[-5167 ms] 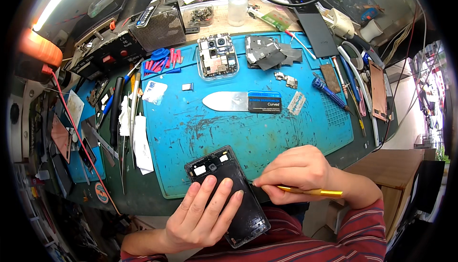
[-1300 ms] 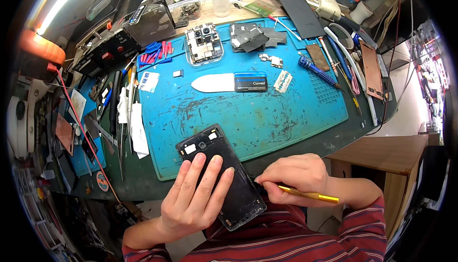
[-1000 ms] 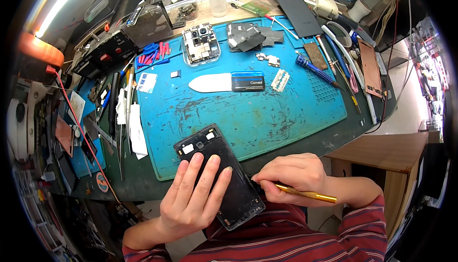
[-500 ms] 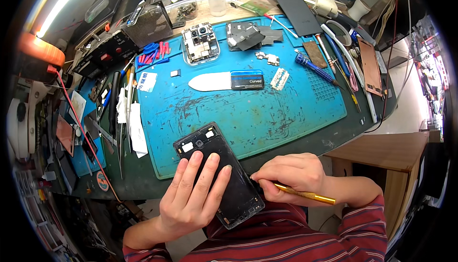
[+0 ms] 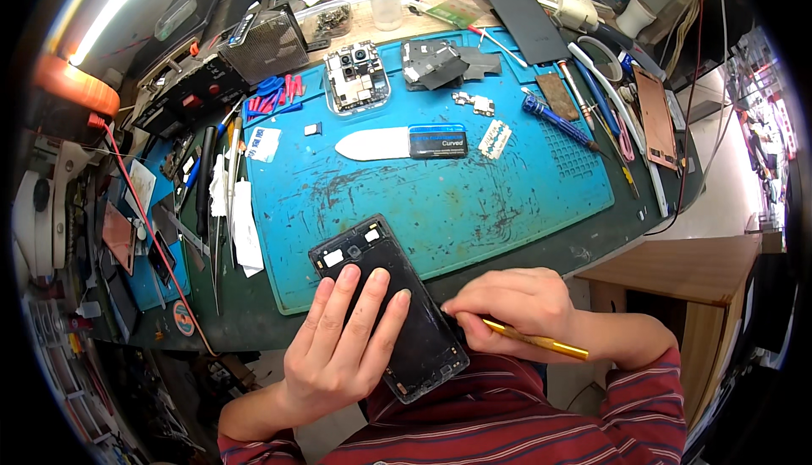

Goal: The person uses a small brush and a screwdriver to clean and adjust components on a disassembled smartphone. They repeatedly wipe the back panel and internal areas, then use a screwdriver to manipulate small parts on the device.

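Observation:
A black phone housing (image 5: 423,321) lies slanted over the near edge of the bench, its inner side up, with white patches and a round camera hole near the top. Across it rest the stretched fingers of my left hand (image 5: 342,338), holding it steady; the thumb is out of sight. My right hand (image 5: 520,304) is closed round a slim pen-like tool with a gold handle (image 5: 541,342). Its fingertips are at the housing's right edge. The working tip of the tool is hidden by my fingers.
A blue work mat (image 5: 381,203) bears a white spatula blade (image 5: 372,144), a razor blade (image 5: 494,140), small circuit boards (image 5: 474,104) and an opened phone body (image 5: 356,76). A blue screwdriver (image 5: 558,122) lies right; tweezers (image 5: 216,253) lie left. A wooden cabinet (image 5: 677,270) stands right.
My right hand and the gold-handled tool have shifted slightly up and left along the housing's edge. My left hand and the housing have hardly moved.

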`<action>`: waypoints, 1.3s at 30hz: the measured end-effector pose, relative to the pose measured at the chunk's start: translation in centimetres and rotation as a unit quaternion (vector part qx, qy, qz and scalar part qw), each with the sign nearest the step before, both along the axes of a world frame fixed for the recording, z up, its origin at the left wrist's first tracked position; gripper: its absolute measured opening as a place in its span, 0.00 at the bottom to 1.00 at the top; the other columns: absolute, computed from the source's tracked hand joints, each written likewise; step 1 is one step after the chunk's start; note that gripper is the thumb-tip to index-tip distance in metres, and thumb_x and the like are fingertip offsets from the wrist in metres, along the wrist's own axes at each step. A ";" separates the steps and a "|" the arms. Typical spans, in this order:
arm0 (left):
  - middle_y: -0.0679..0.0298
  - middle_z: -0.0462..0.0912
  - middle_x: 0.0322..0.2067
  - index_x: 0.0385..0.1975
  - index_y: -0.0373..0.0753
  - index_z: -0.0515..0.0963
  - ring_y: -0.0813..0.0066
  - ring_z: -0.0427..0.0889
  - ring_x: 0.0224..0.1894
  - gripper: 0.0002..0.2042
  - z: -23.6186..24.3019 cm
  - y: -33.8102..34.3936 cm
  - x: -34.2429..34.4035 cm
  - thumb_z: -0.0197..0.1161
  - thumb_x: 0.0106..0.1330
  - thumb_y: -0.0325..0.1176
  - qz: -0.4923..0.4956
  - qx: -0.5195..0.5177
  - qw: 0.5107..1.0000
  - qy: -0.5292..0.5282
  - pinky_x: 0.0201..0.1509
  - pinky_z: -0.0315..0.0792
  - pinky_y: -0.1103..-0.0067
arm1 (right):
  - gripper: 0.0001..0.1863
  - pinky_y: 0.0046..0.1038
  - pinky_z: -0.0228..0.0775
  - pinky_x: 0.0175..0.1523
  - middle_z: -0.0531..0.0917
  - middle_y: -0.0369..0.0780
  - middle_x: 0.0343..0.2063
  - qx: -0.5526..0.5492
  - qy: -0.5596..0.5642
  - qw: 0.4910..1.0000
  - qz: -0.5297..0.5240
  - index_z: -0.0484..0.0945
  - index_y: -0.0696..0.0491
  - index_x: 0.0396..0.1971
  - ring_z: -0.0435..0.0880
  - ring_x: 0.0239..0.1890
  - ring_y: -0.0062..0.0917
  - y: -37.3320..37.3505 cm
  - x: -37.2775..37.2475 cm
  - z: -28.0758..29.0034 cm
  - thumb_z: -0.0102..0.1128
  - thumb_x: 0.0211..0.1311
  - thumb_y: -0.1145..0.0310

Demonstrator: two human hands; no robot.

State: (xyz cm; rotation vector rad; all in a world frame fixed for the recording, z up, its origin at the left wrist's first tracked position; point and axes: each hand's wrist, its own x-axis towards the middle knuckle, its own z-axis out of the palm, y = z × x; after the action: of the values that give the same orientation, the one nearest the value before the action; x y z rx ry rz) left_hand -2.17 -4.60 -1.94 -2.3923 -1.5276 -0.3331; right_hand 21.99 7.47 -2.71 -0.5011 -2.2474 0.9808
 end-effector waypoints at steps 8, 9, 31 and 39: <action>0.52 0.89 0.59 0.57 0.42 0.89 0.47 0.88 0.62 0.16 0.0 0.1 0.0 0.64 0.72 0.30 -0.003 0.001 1.000 -0.001 0.65 0.84 0.59 | 0.10 0.30 0.84 0.35 0.90 0.41 0.32 -0.040 0.027 0.999 -0.005 0.88 0.57 0.40 0.91 0.31 0.34 0.0 0.2 -0.4 0.75 0.58 0.80; 0.52 0.89 0.59 0.57 0.42 0.89 0.47 0.88 0.62 0.16 -0.1 0.0 0.0 0.64 0.72 0.30 -0.003 0.001 1.000 0.000 0.65 0.84 0.59 | 0.10 0.29 0.85 0.35 0.91 0.41 0.32 -0.034 0.019 0.999 -0.005 0.89 0.57 0.40 0.92 0.30 0.33 0.0 0.2 -0.3 0.75 0.58 0.80; 0.52 0.89 0.58 0.56 0.42 0.89 0.47 0.88 0.62 0.16 0.0 0.1 0.1 0.64 0.72 0.30 0.001 0.005 1.000 0.001 0.65 0.85 0.59 | 0.11 0.30 0.84 0.35 0.89 0.40 0.32 -0.012 0.003 1.000 0.002 0.87 0.55 0.39 0.90 0.30 0.32 -0.2 0.4 0.1 0.76 0.56 0.80; 0.52 0.89 0.59 0.57 0.42 0.89 0.47 0.87 0.63 0.16 -0.1 0.0 0.2 0.64 0.72 0.29 0.002 0.003 1.000 0.005 0.66 0.84 0.58 | 0.12 0.29 0.85 0.37 0.90 0.40 0.33 0.023 0.010 0.999 -0.020 0.87 0.55 0.40 0.91 0.31 0.32 -0.9 0.2 -0.4 0.76 0.57 0.80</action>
State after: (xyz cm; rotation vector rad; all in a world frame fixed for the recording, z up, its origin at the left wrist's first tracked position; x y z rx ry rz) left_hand -2.01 -4.64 -2.04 -2.3823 -1.5231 -0.3238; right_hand 22.22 6.60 -3.10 -0.5104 -2.2284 0.9078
